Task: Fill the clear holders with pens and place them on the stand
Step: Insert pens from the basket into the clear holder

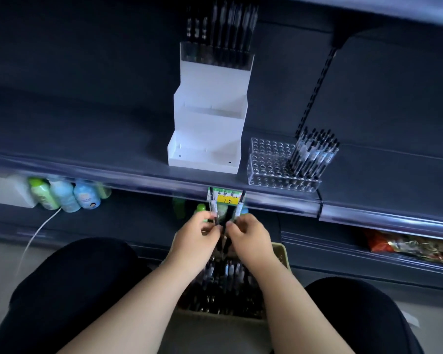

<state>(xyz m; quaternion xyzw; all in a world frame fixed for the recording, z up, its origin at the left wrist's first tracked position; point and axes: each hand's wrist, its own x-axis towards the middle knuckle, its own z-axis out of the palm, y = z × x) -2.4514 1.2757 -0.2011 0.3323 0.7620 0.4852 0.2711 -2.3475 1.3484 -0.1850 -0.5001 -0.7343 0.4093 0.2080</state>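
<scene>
While the person faces the shelf (pixel 113 149), the head view shows the left hand (pixel 198 232) pinching one pen (pixel 213 209) between thumb and fingertips and the right hand (pixel 249 235) pinching a second pen (pixel 239 208) the same way, both pens upright and slightly apart above the cardboard box (pixel 281 251) of loose pens between the knees. Up on the shelf the clear holder (pixel 271 167) stands just beside the white stand (pixel 207 118), on its right; only its right end carries a cluster of pens (pixel 315 154), and most of its holes look bare. A full holder (pixel 215 56) of dark pens already sits on the stand's top tier, while the two lower tiers hold nothing. I judge the step in hand to be filling the second holder, a pair of pens at a time. The next move calls for raising both hands up and rightward over the shelf lip and dropping each pen into a free hole next to the cluster, without knocking the leaning pens
</scene>
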